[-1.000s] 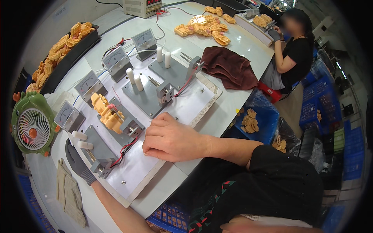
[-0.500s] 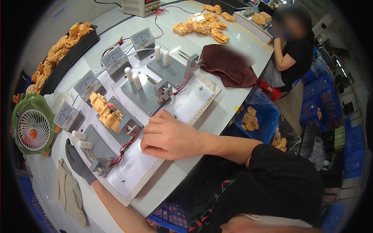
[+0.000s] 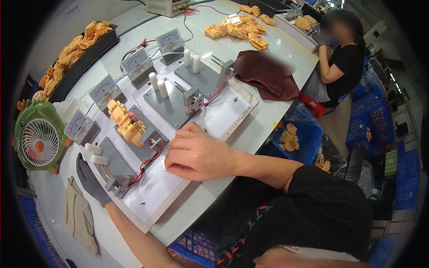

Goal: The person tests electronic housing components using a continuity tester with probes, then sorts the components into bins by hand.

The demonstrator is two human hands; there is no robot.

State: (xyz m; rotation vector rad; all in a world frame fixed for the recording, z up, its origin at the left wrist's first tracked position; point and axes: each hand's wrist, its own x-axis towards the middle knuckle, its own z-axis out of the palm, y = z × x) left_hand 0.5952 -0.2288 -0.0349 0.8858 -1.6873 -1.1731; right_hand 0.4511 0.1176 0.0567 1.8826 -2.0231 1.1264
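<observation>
My right hand [image 3: 196, 154], bare, rests on the near edge of a white test board [image 3: 178, 190], its fingers curled and closed; no object shows in it, though the palm side is hidden. My left hand [image 3: 92, 182], in a grey glove, lies beside the board's left end with fingers stretched out and nothing in it. Between the hands, a yellow-orange plastic part [image 3: 127, 123] with a thin reddish wire sits on one grey fixture [image 3: 154, 140]. To its left is a fixture [image 3: 116, 163] with two white pegs and no part on it.
Several analogue meters [image 3: 138, 67] line the board's back. A green fan [image 3: 41, 138] and a beige cloth glove [image 3: 80, 219] lie left. Yellow parts fill a black tray [image 3: 89, 53] and form a pile [image 3: 237, 29]. A maroon cloth [image 3: 263, 76] lies right; a co-worker [image 3: 339, 62] sits beyond.
The view has shifted slightly, so the bench appears a little farther right. Both my hands stay nearly in place, and the yellow part remains on its fixture. The co-worker's arm has moved slightly.
</observation>
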